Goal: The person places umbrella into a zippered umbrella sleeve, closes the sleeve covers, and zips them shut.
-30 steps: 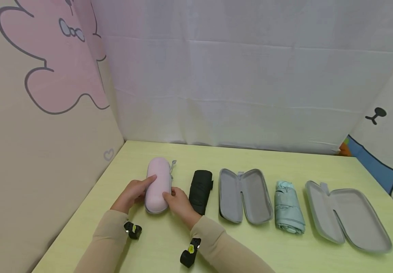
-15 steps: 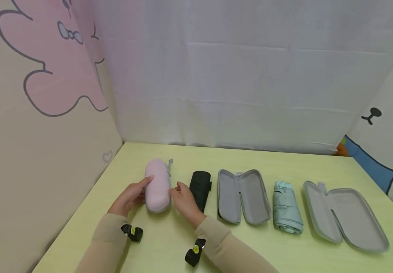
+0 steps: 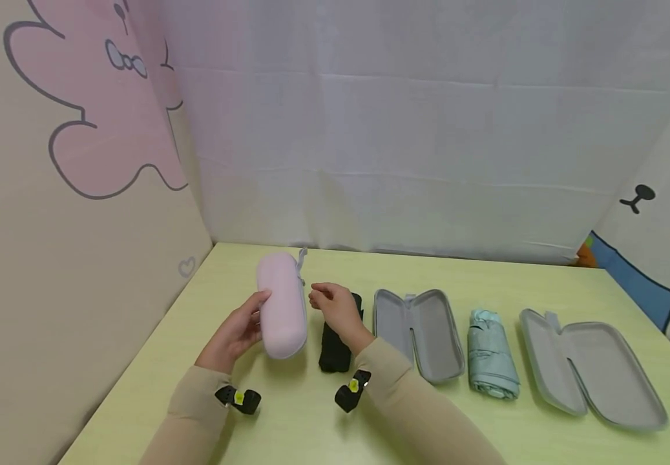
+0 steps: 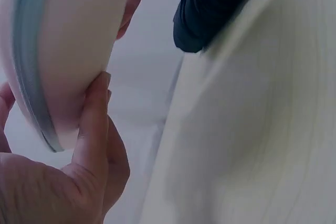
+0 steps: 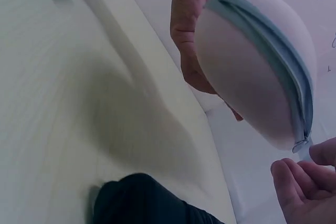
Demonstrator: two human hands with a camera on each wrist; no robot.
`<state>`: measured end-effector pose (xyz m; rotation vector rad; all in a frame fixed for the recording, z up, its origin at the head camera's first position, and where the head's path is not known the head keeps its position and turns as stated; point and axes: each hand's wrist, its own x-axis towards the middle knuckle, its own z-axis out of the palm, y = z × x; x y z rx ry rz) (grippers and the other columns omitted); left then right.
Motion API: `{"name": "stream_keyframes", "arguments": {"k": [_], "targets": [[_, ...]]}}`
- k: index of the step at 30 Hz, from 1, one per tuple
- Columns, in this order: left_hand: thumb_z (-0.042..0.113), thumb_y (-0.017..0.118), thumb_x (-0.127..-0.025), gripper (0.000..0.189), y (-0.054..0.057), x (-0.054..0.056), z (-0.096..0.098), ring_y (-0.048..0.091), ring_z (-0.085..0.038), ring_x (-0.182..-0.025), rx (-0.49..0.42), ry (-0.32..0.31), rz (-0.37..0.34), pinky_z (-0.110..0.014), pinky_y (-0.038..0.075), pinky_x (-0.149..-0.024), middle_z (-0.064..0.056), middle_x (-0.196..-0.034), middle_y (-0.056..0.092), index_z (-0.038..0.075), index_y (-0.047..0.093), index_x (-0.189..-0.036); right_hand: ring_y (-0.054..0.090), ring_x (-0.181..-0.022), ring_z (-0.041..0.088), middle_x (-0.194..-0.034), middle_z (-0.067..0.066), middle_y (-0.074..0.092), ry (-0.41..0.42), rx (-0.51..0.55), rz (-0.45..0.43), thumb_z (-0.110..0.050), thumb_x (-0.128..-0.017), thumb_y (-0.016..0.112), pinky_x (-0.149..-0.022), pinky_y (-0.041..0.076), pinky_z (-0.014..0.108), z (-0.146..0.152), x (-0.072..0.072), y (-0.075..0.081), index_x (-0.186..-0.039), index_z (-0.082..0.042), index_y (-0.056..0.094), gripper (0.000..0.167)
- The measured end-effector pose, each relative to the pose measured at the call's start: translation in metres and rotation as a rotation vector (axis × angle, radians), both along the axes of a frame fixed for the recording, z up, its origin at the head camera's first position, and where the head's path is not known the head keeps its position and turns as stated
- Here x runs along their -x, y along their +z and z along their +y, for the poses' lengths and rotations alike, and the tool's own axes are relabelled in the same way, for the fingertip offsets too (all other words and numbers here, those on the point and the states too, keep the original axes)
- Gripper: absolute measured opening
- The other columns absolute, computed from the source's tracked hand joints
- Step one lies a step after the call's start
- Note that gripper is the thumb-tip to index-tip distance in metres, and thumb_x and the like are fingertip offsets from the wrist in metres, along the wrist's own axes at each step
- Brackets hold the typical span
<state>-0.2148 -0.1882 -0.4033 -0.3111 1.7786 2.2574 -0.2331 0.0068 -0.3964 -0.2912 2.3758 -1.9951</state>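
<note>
A pink zip case (image 3: 281, 307) with rounded ends is tilted over the left of the table. My left hand (image 3: 236, 332) grips its left side, the thumb on top and the fingers beneath. At the case's right edge, the thumb and curled fingers of my right hand (image 3: 337, 310) pinch at the small zip pull (image 5: 303, 147). In the right wrist view the grey-blue zip band (image 5: 278, 51) runs along the case toward that hand. A folded black umbrella (image 3: 335, 349) lies under my right hand, which partly covers it.
Right of the umbrella an unfolded grey case (image 3: 436, 342) lies on the yellow table (image 3: 288, 420). Beyond it are a folded mint-green umbrella (image 3: 492, 358) and a larger unfolded grey case (image 3: 614, 368). A white curtain (image 3: 398, 142) hangs along the back.
My left hand has raised and tilted the pink case. My right hand has left the case's lower right side and moved up and right to the zip pull.
</note>
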Motion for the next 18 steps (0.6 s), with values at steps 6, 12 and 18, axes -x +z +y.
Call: {"name": "stream_keyframes", "arguments": {"k": [6, 12, 18], "targets": [[0.035, 0.057, -0.089, 0.066, 0.005, -0.002, 0.015, 0.06, -0.015, -0.079, 0.025, 0.039, 0.014, -0.027, 0.05, -0.068, -0.014, -0.098, 0.059, -0.004, 0.029, -0.136, 0.063, -0.089, 0.025, -0.1, 0.015, 0.066, 0.044, -0.06, 0.074, -0.009, -0.093, 0.057, -0.078, 0.051, 0.031, 0.011, 0.008, 0.003, -0.115, 0.004, 0.061, 0.027], [0.031, 0.054, -0.089, 0.054, 0.005, -0.002, 0.025, 0.057, -0.016, -0.077, 0.006, 0.041, 0.034, -0.028, 0.048, -0.067, -0.012, -0.094, 0.057, -0.007, 0.04, -0.124, 0.063, -0.083, 0.021, -0.092, 0.012, 0.067, 0.041, -0.078, 0.136, -0.009, -0.092, 0.059, -0.075, 0.052, 0.029, 0.015, 0.012, 0.001, -0.105, 0.003, 0.066, 0.019], [0.03, 0.047, -0.086, 0.058, 0.007, -0.002, 0.03, 0.054, -0.02, -0.087, 0.026, -0.019, 0.004, -0.028, 0.048, -0.069, -0.018, -0.108, 0.048, -0.008, 0.033, -0.127, 0.063, -0.076, 0.018, -0.082, 0.007, 0.066, 0.005, -0.168, 0.213, -0.011, -0.092, 0.059, -0.07, 0.052, 0.028, 0.015, 0.008, 0.003, -0.091, -0.001, 0.069, 0.014]]}}
